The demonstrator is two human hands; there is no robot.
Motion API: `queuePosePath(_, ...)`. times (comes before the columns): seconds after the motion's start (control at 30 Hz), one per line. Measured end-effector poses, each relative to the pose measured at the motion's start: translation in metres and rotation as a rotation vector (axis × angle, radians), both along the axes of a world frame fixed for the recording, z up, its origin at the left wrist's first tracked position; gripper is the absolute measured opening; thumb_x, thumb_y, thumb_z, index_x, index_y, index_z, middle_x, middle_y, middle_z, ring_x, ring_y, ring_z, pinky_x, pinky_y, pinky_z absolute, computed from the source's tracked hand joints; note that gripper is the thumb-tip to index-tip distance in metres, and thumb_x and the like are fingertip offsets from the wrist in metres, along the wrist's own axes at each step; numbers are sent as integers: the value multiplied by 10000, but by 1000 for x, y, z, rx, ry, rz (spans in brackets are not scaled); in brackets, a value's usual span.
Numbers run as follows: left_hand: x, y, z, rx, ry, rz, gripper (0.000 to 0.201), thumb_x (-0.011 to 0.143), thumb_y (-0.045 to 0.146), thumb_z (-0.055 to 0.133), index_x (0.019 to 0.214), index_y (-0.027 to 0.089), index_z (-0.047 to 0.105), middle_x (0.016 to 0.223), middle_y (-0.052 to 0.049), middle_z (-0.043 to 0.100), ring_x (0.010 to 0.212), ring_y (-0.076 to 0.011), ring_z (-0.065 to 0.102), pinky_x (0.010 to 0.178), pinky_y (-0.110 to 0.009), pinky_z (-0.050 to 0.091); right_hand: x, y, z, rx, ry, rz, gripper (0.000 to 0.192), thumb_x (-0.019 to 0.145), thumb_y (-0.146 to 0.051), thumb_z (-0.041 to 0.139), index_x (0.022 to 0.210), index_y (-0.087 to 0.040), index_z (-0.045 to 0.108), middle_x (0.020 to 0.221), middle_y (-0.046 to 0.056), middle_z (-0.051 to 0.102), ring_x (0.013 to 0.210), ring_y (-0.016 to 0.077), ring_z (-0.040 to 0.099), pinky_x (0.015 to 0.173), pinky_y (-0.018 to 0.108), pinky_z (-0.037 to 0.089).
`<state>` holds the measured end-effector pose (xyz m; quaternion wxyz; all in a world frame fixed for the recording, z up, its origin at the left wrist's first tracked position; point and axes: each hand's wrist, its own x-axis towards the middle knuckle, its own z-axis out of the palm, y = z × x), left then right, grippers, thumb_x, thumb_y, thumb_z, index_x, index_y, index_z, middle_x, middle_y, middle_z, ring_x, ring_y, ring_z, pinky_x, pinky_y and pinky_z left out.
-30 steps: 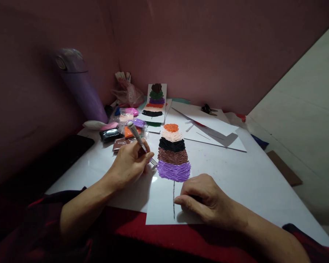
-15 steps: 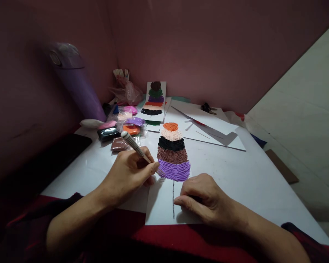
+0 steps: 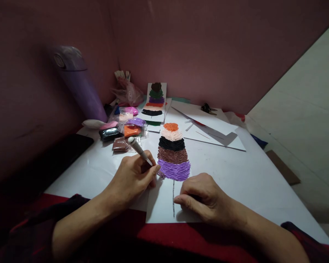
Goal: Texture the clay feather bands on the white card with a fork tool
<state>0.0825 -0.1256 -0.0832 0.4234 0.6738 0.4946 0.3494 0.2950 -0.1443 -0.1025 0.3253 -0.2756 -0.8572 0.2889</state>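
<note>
Two bare hands, working over a worktop [image 3: 252,190] with a glossy white surface.

Left hand [image 3: 135,173]: closed in a pen-like pinch, thumb against fingers, around one slim tool [image 3: 138,148] with a grey-and-white patterned grip and rounded white end. Tool slanted, grip end up and away; working tip blurred, at the lower-left edge of the purple band.

Right hand [image 3: 205,199]: fingers loosely curled under, thumb stretched out, resting on the card's lower right; thumb tip just beside the drawn stem. Cannot tell whether the curled fingers hold anything.

One white rectangular card [image 3: 159,210], lying flat between the hands, its near end over a red cloth [image 3: 164,235]. On it, one ridged, tapering relief [image 3: 172,155], just right of the left fingertips and beyond the right hand: orange, pale peach, black, brown and purple bands, far to near; thin dark stem [image 3: 173,199] below.

Beyond the left hand: clear packets of coloured soft material, including brown [image 3: 120,144], black [image 3: 109,134] and orange [image 3: 132,130]; farther off, one tilted purple bottle [image 3: 82,91].

Beyond both hands: one second white card with coloured bands [image 3: 155,104]; to its right, loose white sheets [image 3: 219,122] and one dark bunch of keys [image 3: 207,108].
</note>
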Motion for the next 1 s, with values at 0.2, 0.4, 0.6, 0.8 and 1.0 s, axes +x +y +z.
queuePosePath(0.2,0,0,2,9,32,25,166,836,279,565,719,198,481,486,38,568,432,-125,573,454,-234,454,0,0,0,6,-5,-10,334,910,-245,568,589,-156,552,493,-56,440,469,70,344,484,223,307)
queuePosePath(0.4,-3,4,1,134,146,65,153,838,257,543,710,195,486,506,33,556,453,-111,527,467,-230,421,-1,0,-1,-3,10,8,315,913,-240,560,612,-148,577,495,-40,473,467,72,379,478,222,310)
queuePosePath(0.6,-12,11,2,247,208,127,133,810,222,564,700,185,499,508,45,517,435,-99,494,437,-217,387,-1,1,-1,-14,12,9,329,911,-242,564,594,-156,548,498,-47,454,469,73,362,481,219,302)
queuePosePath(0.8,-13,10,7,309,78,159,143,812,213,581,696,180,503,462,56,514,381,-102,527,395,-204,406,1,-2,1,-6,-9,31,337,914,-248,561,593,-149,543,503,-41,456,473,71,372,499,225,299)
queuePosePath(1.0,-7,5,11,290,55,70,150,827,212,588,698,155,536,475,32,562,394,-99,571,396,-179,434,2,-10,2,94,-146,88,330,904,-272,552,595,-157,542,495,-37,458,460,81,392,493,247,278)
